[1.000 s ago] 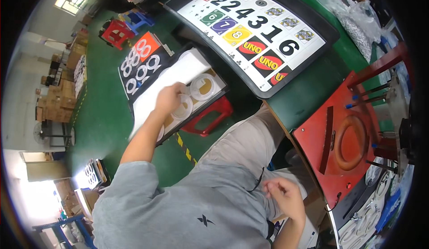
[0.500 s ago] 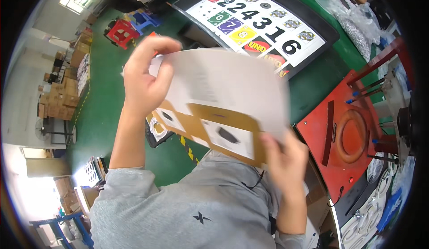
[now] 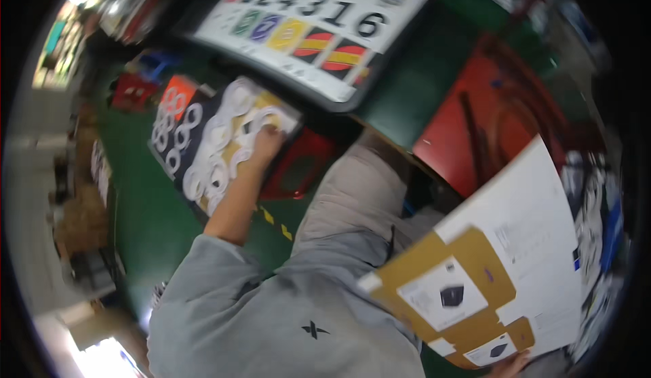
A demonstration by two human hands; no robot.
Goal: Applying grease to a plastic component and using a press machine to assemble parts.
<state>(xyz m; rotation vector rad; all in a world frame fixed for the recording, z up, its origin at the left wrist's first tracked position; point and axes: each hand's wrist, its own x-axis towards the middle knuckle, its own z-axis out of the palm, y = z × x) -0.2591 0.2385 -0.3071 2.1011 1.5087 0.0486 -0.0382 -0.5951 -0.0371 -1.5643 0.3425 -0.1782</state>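
Observation:
My right hand (image 3: 512, 364), low at the right, grips the lower edge of a printed card sheet (image 3: 542, 242). The sheet is white and yellow-brown, with pictures of a dark object on it, and it is tilted up. At the left, my left hand (image 3: 270, 142) reaches down onto a dark board (image 3: 178, 148) covered with white ring-shaped pieces (image 3: 217, 174). Its fingertips are near the rings at the board's right side. Motion blur hides whether those fingers hold anything.
Ahead on a green table lies a dark-framed panel (image 3: 386, 22) printed with large digits and coloured cards. A red stool (image 3: 447, 140) is at the right, with pale bundled items (image 3: 590, 242) beside it. Stacked cartons (image 3: 95, 222) are on the far left.
My left hand has let go of the card sheet and moved to the ring-covered board, now in view. The sheet has swung to the lower right in my right hand. The view has shifted.

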